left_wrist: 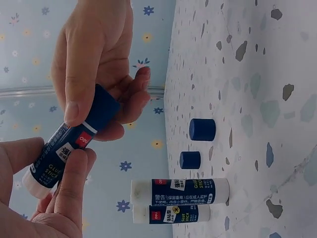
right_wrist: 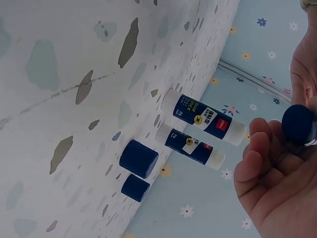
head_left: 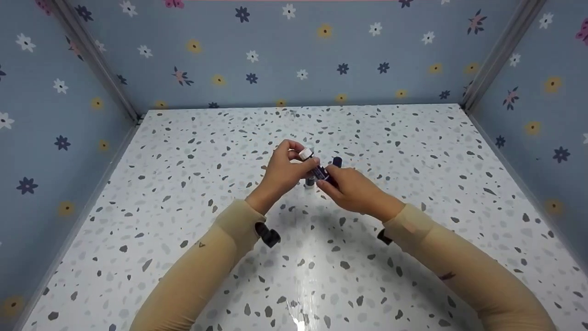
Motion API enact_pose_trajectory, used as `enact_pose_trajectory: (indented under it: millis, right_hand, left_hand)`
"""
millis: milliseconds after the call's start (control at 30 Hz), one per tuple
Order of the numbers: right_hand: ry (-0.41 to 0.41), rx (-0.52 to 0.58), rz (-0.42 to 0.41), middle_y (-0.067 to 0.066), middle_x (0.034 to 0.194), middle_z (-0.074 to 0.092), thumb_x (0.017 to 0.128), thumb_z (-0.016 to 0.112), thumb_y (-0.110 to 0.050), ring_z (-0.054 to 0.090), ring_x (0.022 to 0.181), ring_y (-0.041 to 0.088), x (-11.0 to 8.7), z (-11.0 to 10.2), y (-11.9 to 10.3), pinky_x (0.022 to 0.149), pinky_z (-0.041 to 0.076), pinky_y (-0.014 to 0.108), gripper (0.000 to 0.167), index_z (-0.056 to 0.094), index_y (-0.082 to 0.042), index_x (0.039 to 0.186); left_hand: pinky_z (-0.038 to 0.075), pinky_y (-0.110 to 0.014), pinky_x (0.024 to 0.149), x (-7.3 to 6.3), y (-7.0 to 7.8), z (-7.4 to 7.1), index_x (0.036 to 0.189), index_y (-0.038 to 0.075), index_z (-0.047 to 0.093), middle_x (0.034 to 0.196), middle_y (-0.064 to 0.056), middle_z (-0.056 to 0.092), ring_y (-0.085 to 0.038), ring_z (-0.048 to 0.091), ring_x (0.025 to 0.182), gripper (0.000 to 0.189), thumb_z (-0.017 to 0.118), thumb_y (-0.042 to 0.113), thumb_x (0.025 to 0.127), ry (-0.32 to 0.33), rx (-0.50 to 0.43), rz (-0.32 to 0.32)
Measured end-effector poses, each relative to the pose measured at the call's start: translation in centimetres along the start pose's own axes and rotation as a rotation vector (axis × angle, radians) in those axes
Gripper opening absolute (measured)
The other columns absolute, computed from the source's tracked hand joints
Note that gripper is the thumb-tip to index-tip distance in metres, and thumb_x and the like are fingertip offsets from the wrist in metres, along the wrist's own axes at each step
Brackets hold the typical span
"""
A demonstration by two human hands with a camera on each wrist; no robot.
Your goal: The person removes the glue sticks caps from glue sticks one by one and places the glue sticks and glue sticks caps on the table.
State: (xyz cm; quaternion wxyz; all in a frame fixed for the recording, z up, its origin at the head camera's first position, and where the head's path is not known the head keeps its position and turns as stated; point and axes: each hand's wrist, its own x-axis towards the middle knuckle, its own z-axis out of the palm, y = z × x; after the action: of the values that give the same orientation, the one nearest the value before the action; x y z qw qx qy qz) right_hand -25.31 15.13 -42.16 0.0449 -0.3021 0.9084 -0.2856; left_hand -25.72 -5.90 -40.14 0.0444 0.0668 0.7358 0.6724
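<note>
Both hands hold one glue stick tilted in the air, its blue cap on. My left hand grips the white base end with thumb and fingers. At the other end, my right hand pinches the stick by its capped part, the thumb beside the label in the left wrist view. Below stand two uncapped glue sticks, a larger one and a smaller one, upright on the table. In the head view they are mostly hidden behind the hands.
Two loose blue caps, a larger and a smaller, stand on the speckled table beside the uncapped sticks. Flower-patterned blue panels enclose the table at the back and both sides.
</note>
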Motion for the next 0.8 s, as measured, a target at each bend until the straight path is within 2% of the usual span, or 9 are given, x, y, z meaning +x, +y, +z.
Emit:
enact_pose_trajectory:
  millis: [100,233,400,500,600,733,800]
  right_hand:
    - [-0.006,-0.005,0.014,0.006,0.082,0.06,0.116,0.052,-0.032,0.052,0.067,0.017,0.0,-0.1,0.0,0.065,0.045,0.036,0.031,0.06,-0.003,0.113]
    - [-0.015,-0.009,0.028,0.006,0.081,0.058,0.116,0.051,-0.031,0.052,0.069,0.019,-0.1,-0.3,0.1,0.066,0.044,0.036,0.03,0.059,-0.002,0.115]
    - [-0.039,-0.007,0.015,0.006,0.081,0.058,0.116,0.052,-0.031,0.053,0.068,0.018,-0.1,-0.8,0.2,0.066,0.045,0.037,0.029,0.059,-0.003,0.114]
    - [-0.07,-0.001,-0.005,0.005,0.082,0.059,0.116,0.053,-0.032,0.054,0.069,0.017,-0.1,-0.9,0.4,0.067,0.046,0.037,0.029,0.059,-0.003,0.117]
    - [-0.093,-0.013,-0.031,0.004,0.08,0.058,0.116,0.053,-0.03,0.052,0.067,0.016,-0.2,-0.9,0.6,0.067,0.046,0.037,0.028,0.059,-0.004,0.115]
    - [-0.116,-0.041,-0.058,0.001,0.076,0.053,0.115,0.053,-0.029,0.049,0.064,0.014,-0.4,-1.0,0.8,0.066,0.044,0.036,0.026,0.057,-0.005,0.107]
    - [-0.129,-0.049,-0.067,0.0,0.075,0.053,0.114,0.054,-0.029,0.049,0.064,0.014,-0.4,-1.1,0.9,0.066,0.043,0.035,0.026,0.058,-0.005,0.106]
  left_hand:
    - [0.067,-0.038,0.085,-0.1,0.0,0.0,0.121,0.006,0.051,0.108,-0.013,0.068,-0.02,0.076,0.086,0.035,0.078,0.013,0.1,-0.019,0.016,0.016]
    - [0.066,-0.04,0.089,-0.3,0.0,-0.3,0.132,0.003,0.051,0.122,-0.017,0.069,-0.025,0.077,0.098,0.039,0.073,0.016,0.104,-0.067,0.085,0.052]
    - [0.062,-0.041,0.091,-0.3,-0.1,-0.8,0.143,0.003,0.056,0.141,-0.016,0.063,-0.029,0.07,0.115,0.048,0.073,0.02,0.101,-0.095,0.289,0.158]
    - [0.06,-0.043,0.093,-0.4,-0.2,-1.2,0.144,0.005,0.059,0.142,-0.015,0.063,-0.03,0.065,0.122,0.05,0.074,0.017,0.097,-0.113,0.396,0.227]
    - [0.057,-0.045,0.102,-0.4,-0.1,-1.4,0.144,0.006,0.06,0.142,-0.015,0.064,-0.029,0.064,0.125,0.052,0.071,0.016,0.094,-0.161,0.472,0.272]
    - [0.052,-0.046,0.113,-0.5,0.1,-1.6,0.14,0.005,0.062,0.143,-0.015,0.065,-0.029,0.063,0.129,0.049,0.068,0.017,0.094,-0.254,0.559,0.297]
    - [0.051,-0.046,0.114,-0.5,0.1,-1.7,0.138,0.005,0.063,0.143,-0.015,0.065,-0.031,0.063,0.132,0.047,0.068,0.016,0.093,-0.304,0.588,0.302]
